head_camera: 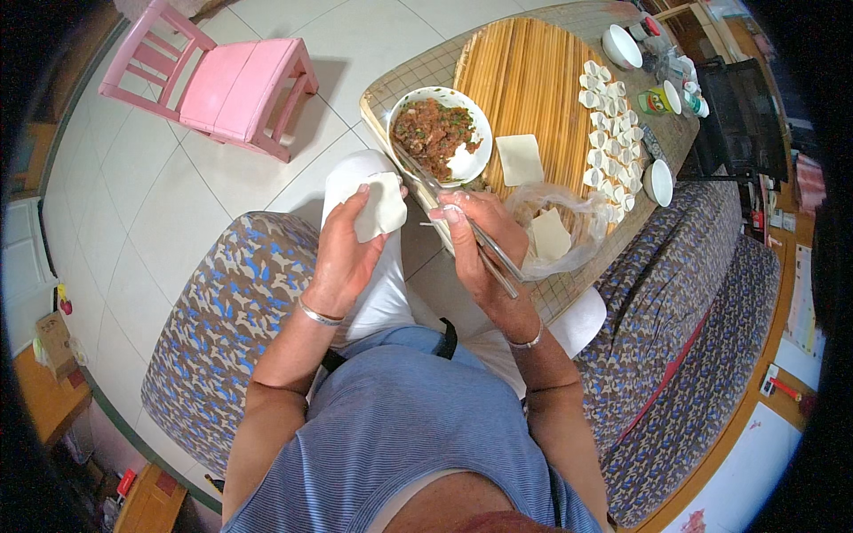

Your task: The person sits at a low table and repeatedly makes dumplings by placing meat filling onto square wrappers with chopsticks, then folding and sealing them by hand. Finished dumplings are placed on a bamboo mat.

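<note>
On my left hand (346,253) lies a square dough wrapper (382,208), with my thumb on its edge. My right hand (483,243) grips a pair of metal chopsticks (494,253), whose tips reach into a white bowl (485,126) of minced filling (433,130) with green bits and a white lump. One flat wrapper (520,160) lies on the bamboo board (526,73). Another wrapper (550,234) shows at the opening of a clear plastic bag (590,230) beside my right hand. Many folded dumplings (616,136) stand in rows along the board's far right side.
Two small white bowls (622,46) (658,183), a green-yellow cup (660,98) and a red-lidded jar (644,29) stand on the table (393,66). A pink wooden chair (230,86) is at upper left. Patterned padded seating (226,300) lies on both sides of me.
</note>
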Action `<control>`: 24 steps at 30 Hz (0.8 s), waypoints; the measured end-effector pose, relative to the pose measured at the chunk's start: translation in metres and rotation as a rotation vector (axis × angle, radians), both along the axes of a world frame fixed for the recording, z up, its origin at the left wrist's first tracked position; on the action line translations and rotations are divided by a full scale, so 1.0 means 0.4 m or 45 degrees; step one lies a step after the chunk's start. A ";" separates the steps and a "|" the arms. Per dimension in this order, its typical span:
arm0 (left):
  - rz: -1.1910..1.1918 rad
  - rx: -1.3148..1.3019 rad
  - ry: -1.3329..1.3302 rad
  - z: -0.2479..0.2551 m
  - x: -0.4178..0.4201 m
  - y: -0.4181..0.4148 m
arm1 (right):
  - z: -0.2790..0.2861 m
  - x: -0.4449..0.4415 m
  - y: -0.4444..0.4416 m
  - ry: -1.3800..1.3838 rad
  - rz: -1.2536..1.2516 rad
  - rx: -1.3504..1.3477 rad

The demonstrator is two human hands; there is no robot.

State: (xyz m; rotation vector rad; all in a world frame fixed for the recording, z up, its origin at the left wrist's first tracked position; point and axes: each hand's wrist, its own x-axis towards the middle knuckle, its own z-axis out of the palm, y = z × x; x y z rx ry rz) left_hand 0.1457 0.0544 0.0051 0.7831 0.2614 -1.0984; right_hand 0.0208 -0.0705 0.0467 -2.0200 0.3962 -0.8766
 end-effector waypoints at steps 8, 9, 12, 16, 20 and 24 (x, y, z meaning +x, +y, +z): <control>0.031 0.045 -0.006 -0.005 -0.003 0.000 | 0.006 -0.068 -0.113 0.267 0.023 0.532; 0.023 0.031 -0.001 -0.005 -0.003 -0.003 | 0.019 -0.069 -0.150 0.335 0.005 0.526; 0.019 0.013 0.005 -0.007 -0.004 -0.006 | 0.061 -0.078 -0.196 0.419 -0.073 0.596; 0.024 0.012 -0.013 -0.009 -0.004 -0.004 | 0.097 -0.084 -0.234 0.463 -0.043 0.742; -0.016 -0.020 0.015 -0.010 0.001 -0.001 | 0.082 -0.070 -0.228 0.570 -0.072 0.678; -0.010 0.041 0.002 -0.005 0.000 -0.004 | 0.043 -0.058 -0.215 0.489 -0.091 0.673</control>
